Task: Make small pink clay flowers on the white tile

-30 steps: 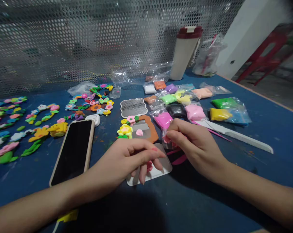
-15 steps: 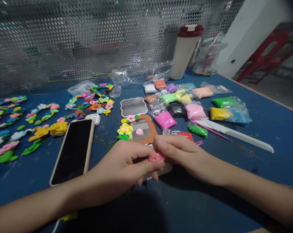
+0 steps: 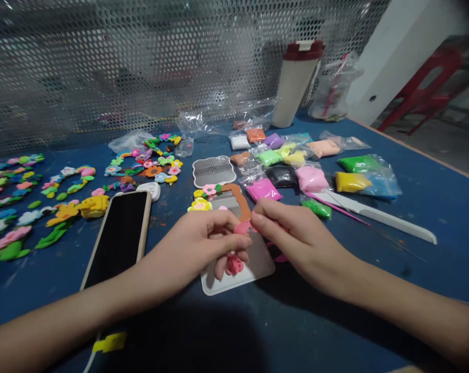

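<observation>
My left hand (image 3: 214,241) pinches a piece of pink clay (image 3: 242,227) between thumb and fingers. The fingertips of my right hand (image 3: 286,233) close on the same clay from the other side. Below my left fingers shows a darker pink clay piece (image 3: 235,265); whether those fingers touch it, I cannot tell. A white-rimmed board (image 3: 253,269) lies under both hands. Just beyond them is a mirror with a brown clay border (image 3: 240,199), decorated with a yellow clay flower (image 3: 200,204) and a pink clay flower (image 3: 210,191). My left hand partly covers it.
A phone (image 3: 119,238) lies left of my hands, beside many clay shapes (image 3: 65,212). Bagged clay, such as a magenta packet (image 3: 264,190), spreads behind. To the right is a white comb (image 3: 397,224). A tumbler (image 3: 296,88) stands near the perforated metal panel (image 3: 141,67).
Both hands have moved slightly up and away from me, uncovering more of the white-rimmed board. The pink clay between the fingers now looks smoother, and the darker piece shows lower down.
</observation>
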Action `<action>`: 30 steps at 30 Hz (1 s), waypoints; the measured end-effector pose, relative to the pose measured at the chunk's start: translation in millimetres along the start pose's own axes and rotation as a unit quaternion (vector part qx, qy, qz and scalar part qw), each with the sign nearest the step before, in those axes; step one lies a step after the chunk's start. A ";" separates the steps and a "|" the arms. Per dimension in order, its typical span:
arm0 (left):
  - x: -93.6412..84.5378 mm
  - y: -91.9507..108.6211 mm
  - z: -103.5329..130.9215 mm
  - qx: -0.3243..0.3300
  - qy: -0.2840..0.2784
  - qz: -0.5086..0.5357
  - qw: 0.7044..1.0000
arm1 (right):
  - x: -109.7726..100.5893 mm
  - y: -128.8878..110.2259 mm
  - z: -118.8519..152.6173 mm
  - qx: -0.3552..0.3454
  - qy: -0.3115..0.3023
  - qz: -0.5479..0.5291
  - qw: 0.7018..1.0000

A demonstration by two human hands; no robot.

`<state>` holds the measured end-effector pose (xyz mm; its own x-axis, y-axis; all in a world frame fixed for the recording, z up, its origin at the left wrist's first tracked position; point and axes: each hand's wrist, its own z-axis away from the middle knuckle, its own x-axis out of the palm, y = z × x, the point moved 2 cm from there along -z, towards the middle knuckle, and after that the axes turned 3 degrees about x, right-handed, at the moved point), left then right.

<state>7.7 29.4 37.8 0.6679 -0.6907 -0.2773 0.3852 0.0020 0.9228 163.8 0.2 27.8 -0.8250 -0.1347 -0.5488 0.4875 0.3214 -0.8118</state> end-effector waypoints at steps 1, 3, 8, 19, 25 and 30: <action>-1.0 -0.4 -0.5 -0.010 -0.004 0.026 1.000 | -2.0 1.3 -0.4 0.015 0.013 -0.008 1.000; -2.9 -2.8 -1.8 -0.027 -0.008 0.058 0.998 | -4.0 3.7 -0.9 0.019 0.028 0.002 0.999; -3.1 -10.1 -4.2 -0.031 -0.044 0.027 0.998 | -0.1 7.7 -2.2 -0.130 0.053 0.220 0.965; -1.2 -9.4 -0.1 -0.006 -0.049 0.050 0.998 | 3.3 -0.5 -2.5 -0.283 0.088 0.465 0.834; -5.1 -9.0 -7.3 0.008 0.023 0.070 0.997 | 2.0 8.8 -0.2 -0.130 0.085 0.247 0.956; -0.8 -11.2 -9.4 0.008 -0.025 0.082 0.996 | 3.0 7.4 5.0 -0.164 0.102 0.270 0.943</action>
<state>8.9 36.7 25.2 0.6876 -0.7179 -0.1090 0.2628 0.1060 0.9590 166.3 -2.5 19.1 -0.5359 0.3048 -0.7874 0.7654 0.5690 -0.3006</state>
